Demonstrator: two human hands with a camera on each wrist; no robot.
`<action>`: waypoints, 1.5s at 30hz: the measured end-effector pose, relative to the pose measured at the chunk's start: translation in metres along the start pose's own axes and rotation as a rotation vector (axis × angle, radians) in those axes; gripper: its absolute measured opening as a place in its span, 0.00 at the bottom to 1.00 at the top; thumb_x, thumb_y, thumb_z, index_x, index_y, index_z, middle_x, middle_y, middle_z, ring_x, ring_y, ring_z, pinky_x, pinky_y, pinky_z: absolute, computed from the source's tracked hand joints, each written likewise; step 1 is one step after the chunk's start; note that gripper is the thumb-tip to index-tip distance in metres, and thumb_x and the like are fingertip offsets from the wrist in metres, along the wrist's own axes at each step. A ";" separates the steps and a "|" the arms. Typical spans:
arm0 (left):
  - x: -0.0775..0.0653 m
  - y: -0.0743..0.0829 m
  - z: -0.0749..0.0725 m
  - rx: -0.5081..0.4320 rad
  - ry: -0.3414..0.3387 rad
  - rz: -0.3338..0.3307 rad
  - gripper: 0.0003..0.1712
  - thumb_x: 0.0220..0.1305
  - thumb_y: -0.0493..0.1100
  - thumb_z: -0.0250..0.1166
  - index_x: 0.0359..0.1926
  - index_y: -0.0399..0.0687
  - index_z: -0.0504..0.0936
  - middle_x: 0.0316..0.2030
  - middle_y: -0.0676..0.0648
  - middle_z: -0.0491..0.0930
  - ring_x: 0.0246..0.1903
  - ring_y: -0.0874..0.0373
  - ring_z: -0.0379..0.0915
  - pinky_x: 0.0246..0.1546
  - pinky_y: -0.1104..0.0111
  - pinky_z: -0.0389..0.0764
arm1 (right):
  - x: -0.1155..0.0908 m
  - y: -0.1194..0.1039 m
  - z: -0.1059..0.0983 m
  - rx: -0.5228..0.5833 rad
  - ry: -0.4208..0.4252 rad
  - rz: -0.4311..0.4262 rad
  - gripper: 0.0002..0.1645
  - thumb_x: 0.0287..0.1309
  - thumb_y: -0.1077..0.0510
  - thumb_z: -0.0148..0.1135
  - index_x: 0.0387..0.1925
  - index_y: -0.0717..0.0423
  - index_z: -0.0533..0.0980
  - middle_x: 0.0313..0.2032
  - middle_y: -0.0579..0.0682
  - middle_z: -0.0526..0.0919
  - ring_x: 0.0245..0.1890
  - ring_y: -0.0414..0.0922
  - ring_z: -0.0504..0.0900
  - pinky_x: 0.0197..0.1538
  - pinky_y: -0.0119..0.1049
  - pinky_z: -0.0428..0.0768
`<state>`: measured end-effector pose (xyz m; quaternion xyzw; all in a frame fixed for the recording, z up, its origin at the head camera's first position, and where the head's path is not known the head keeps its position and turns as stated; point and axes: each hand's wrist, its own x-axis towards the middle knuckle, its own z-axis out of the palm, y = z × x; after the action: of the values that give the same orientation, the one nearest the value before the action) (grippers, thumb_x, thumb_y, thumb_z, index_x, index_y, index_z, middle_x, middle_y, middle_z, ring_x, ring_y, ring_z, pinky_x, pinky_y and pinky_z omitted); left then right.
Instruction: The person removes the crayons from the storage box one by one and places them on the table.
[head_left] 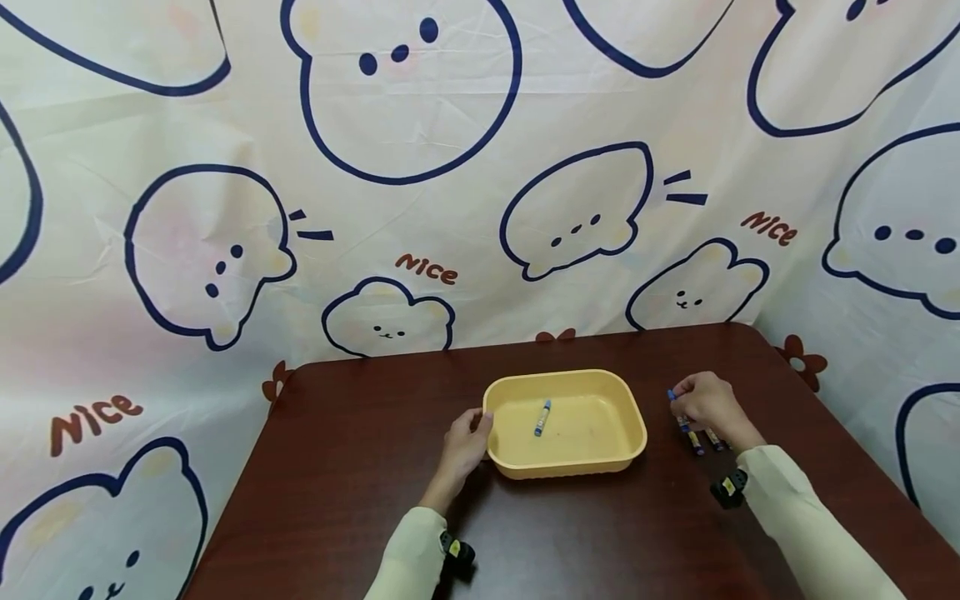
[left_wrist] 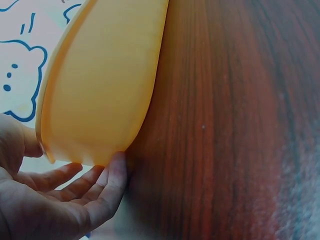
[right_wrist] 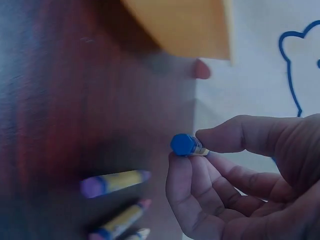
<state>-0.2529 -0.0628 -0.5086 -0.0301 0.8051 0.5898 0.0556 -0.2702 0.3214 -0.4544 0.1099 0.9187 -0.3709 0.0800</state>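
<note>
A yellow plastic basket (head_left: 592,421) stands on the table, with one blue-ended crayon (head_left: 542,418) lying inside. At its left end my left hand (head_left: 465,446) grips the wall, the thumb at the rim and the fingertips against the outside, as the left wrist view shows. To the right of the basket, my right hand (head_left: 708,404) pinches a blue crayon (right_wrist: 183,144) between thumb and fingers. Below that hand lie several more crayons, including a purple one (right_wrist: 115,183) and a pink-tipped one (right_wrist: 122,220). The right hand partly hides these in the head view.
The dark brown wooden table (head_left: 360,433) ends at a cream cloth backdrop (head_left: 465,217) printed with bear outlines. Small black cameras (head_left: 727,489) sit on both wrists. The table's right edge runs beyond the crayons.
</note>
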 end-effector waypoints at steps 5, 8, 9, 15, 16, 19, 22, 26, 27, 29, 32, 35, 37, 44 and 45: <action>0.001 0.001 -0.001 0.003 0.011 0.000 0.27 0.79 0.50 0.53 0.67 0.36 0.73 0.54 0.36 0.80 0.43 0.49 0.84 0.37 0.64 0.88 | 0.002 0.008 0.009 -0.004 -0.029 -0.015 0.10 0.56 0.68 0.59 0.41 0.68 0.79 0.23 0.54 0.81 0.17 0.44 0.75 0.20 0.37 0.79; 0.003 0.002 -0.001 0.004 0.011 0.003 0.28 0.79 0.52 0.53 0.67 0.36 0.73 0.54 0.37 0.80 0.43 0.49 0.84 0.37 0.64 0.88 | 0.003 0.009 0.013 -0.023 -0.041 -0.031 0.07 0.54 0.69 0.58 0.35 0.65 0.79 0.19 0.52 0.79 0.15 0.43 0.72 0.18 0.34 0.73; 0.003 0.002 -0.001 0.004 0.011 0.002 0.28 0.79 0.52 0.53 0.67 0.37 0.73 0.53 0.37 0.81 0.42 0.50 0.84 0.37 0.64 0.88 | 0.003 0.008 0.014 -0.033 -0.043 -0.041 0.07 0.54 0.69 0.57 0.35 0.65 0.79 0.19 0.52 0.79 0.15 0.43 0.72 0.19 0.34 0.73; 0.004 0.005 -0.002 -0.015 -0.003 -0.002 0.27 0.79 0.52 0.53 0.68 0.39 0.73 0.55 0.37 0.80 0.42 0.51 0.84 0.38 0.63 0.88 | 0.000 0.005 0.017 -0.137 -0.028 -0.047 0.05 0.56 0.69 0.58 0.35 0.66 0.78 0.21 0.52 0.79 0.20 0.44 0.75 0.21 0.35 0.74; 0.004 0.005 -0.002 -0.015 -0.004 -0.002 0.27 0.79 0.52 0.53 0.68 0.39 0.73 0.55 0.37 0.80 0.42 0.51 0.84 0.38 0.63 0.88 | 0.000 0.005 0.018 -0.146 -0.025 -0.045 0.01 0.56 0.69 0.59 0.31 0.64 0.76 0.20 0.50 0.77 0.19 0.44 0.75 0.21 0.34 0.73; 0.004 0.006 -0.002 -0.006 -0.001 -0.005 0.28 0.79 0.53 0.53 0.68 0.39 0.73 0.56 0.38 0.80 0.43 0.51 0.84 0.38 0.63 0.88 | 0.000 0.005 0.021 -0.150 -0.009 -0.075 0.14 0.53 0.70 0.58 0.18 0.56 0.67 0.14 0.47 0.71 0.15 0.42 0.70 0.18 0.32 0.68; 0.004 0.005 -0.002 0.001 0.001 -0.003 0.28 0.79 0.52 0.53 0.68 0.39 0.73 0.56 0.37 0.79 0.44 0.50 0.84 0.38 0.62 0.89 | -0.001 0.007 0.025 -0.157 0.003 -0.128 0.23 0.48 0.73 0.54 0.13 0.47 0.57 0.10 0.45 0.64 0.12 0.41 0.63 0.18 0.31 0.62; 0.004 0.002 -0.001 0.005 0.000 0.002 0.27 0.79 0.51 0.53 0.67 0.37 0.73 0.56 0.37 0.80 0.43 0.50 0.83 0.37 0.63 0.88 | -0.003 0.010 0.029 -0.189 0.015 -0.155 0.24 0.46 0.73 0.54 0.12 0.46 0.58 0.09 0.45 0.64 0.11 0.41 0.63 0.18 0.31 0.61; 0.004 0.001 0.000 0.004 0.000 -0.001 0.27 0.79 0.51 0.53 0.67 0.38 0.73 0.56 0.37 0.80 0.43 0.50 0.83 0.37 0.64 0.88 | -0.004 0.010 0.030 -0.191 0.013 -0.150 0.24 0.47 0.73 0.54 0.12 0.47 0.59 0.09 0.45 0.65 0.11 0.41 0.64 0.18 0.31 0.62; 0.004 -0.001 0.000 0.002 -0.003 -0.002 0.26 0.79 0.51 0.53 0.66 0.37 0.74 0.55 0.37 0.80 0.42 0.51 0.84 0.35 0.65 0.88 | -0.006 0.010 0.030 -0.198 0.025 -0.147 0.23 0.50 0.72 0.57 0.13 0.48 0.60 0.10 0.45 0.66 0.12 0.41 0.66 0.18 0.31 0.64; 0.003 -0.002 0.001 -0.010 -0.010 -0.013 0.26 0.79 0.50 0.54 0.66 0.36 0.74 0.52 0.37 0.80 0.40 0.51 0.84 0.34 0.65 0.88 | -0.009 0.007 0.027 -0.194 0.041 -0.140 0.19 0.56 0.69 0.60 0.16 0.52 0.64 0.12 0.45 0.66 0.13 0.42 0.68 0.19 0.32 0.66; 0.003 -0.002 0.000 -0.016 -0.019 -0.010 0.25 0.79 0.49 0.53 0.66 0.35 0.74 0.51 0.36 0.80 0.39 0.51 0.84 0.34 0.65 0.88 | -0.012 0.000 0.020 -0.179 0.054 -0.140 0.08 0.61 0.64 0.60 0.29 0.64 0.74 0.15 0.49 0.71 0.15 0.44 0.72 0.20 0.34 0.70; 0.003 -0.001 -0.002 -0.018 -0.023 -0.010 0.26 0.79 0.49 0.53 0.66 0.35 0.74 0.51 0.36 0.80 0.40 0.50 0.84 0.34 0.65 0.88 | -0.012 -0.007 0.015 -0.150 0.047 -0.127 0.13 0.65 0.61 0.59 0.41 0.71 0.76 0.20 0.54 0.77 0.18 0.47 0.77 0.23 0.37 0.76; 0.003 0.001 -0.004 -0.005 -0.024 -0.012 0.25 0.79 0.48 0.53 0.65 0.35 0.74 0.52 0.36 0.81 0.40 0.50 0.84 0.36 0.63 0.89 | -0.010 -0.031 -0.001 -0.069 0.044 -0.097 0.22 0.68 0.54 0.59 0.51 0.72 0.76 0.46 0.69 0.81 0.33 0.55 0.88 0.35 0.46 0.89; 0.002 0.002 -0.004 0.002 -0.020 -0.010 0.25 0.79 0.48 0.53 0.65 0.35 0.75 0.51 0.36 0.81 0.40 0.51 0.84 0.36 0.63 0.89 | -0.010 -0.034 -0.002 -0.055 0.038 -0.097 0.22 0.69 0.54 0.59 0.51 0.71 0.76 0.46 0.69 0.81 0.34 0.56 0.87 0.35 0.46 0.89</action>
<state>-0.2556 -0.0658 -0.5063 -0.0279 0.8050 0.5888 0.0668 -0.2699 0.2972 -0.4285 0.0702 0.9340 -0.3469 0.0474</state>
